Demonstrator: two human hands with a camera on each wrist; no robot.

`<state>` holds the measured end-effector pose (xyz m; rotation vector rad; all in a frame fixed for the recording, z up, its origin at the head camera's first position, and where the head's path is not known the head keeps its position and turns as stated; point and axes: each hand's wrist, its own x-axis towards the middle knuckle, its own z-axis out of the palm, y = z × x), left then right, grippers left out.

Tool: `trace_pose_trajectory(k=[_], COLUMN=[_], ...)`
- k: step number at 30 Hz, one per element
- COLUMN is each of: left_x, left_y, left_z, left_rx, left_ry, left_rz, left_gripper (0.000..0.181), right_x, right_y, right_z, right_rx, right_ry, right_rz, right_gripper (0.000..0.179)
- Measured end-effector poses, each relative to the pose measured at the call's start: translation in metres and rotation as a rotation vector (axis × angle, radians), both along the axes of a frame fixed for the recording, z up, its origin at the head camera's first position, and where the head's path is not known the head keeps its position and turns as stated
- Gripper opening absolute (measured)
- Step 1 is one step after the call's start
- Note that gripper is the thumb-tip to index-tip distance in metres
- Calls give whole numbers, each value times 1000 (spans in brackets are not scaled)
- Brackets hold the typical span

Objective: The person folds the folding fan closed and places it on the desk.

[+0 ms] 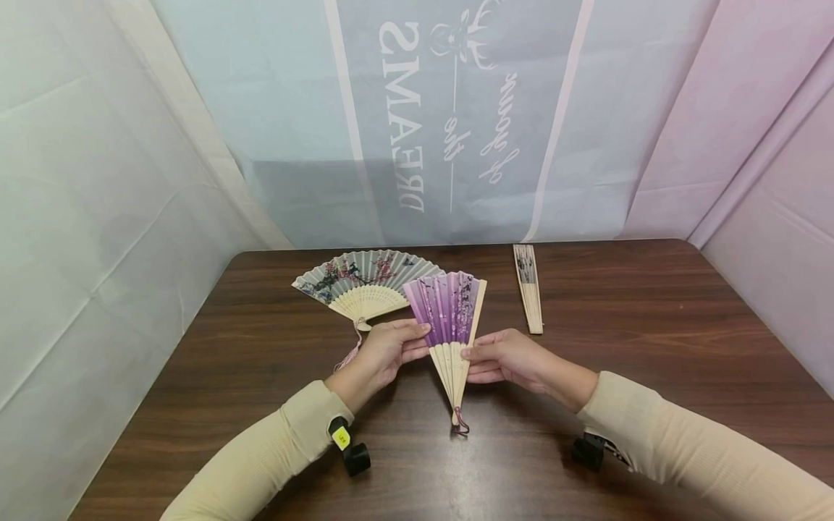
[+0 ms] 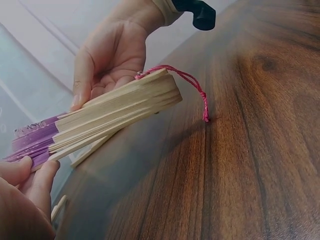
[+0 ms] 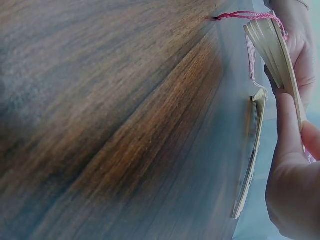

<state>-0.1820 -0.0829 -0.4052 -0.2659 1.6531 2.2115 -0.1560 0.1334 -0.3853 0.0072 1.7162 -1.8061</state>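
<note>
A purple folding fan (image 1: 449, 311) with pale wooden ribs is held up partly spread over the table, its narrow end toward the person. My left hand (image 1: 391, 349) pinches its left edge, thumb on the purple leaf. On the other side, my right hand (image 1: 511, 358) grips the right outer rib between thumb and fingers. From the pivot end hangs a dark pink cord loop (image 2: 192, 82). Behind my left hand lies a fully spread grey fan (image 1: 368, 278) with painted blossoms and a pink tassel (image 1: 350, 354); the purple fan overlaps its right side in the head view.
A folded fan (image 1: 529, 289) with a grey leaf lies at the back right of the dark wooden table (image 1: 651, 325). Pale cloth walls (image 1: 130, 181) stand at the sides, and a printed grey-blue sheet (image 1: 456, 130) hangs along the back edge.
</note>
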Motion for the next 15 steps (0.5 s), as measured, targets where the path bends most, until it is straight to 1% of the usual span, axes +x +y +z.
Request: trace_pose_trajectory(k=[6,15], left_x=[0,2], left_y=[0,0], left_z=[-1,-2], left_rx=[-6,9], left_ry=[6,26], left_rz=[-3,-19], left_gripper=[29,32], right_x=[0,1], right_y=[0,-2], right_z=[-1,-1], right_rx=[-4,12], right_ry=[-4,2], right_rz=[-3,-20], right_gripper=[17,21])
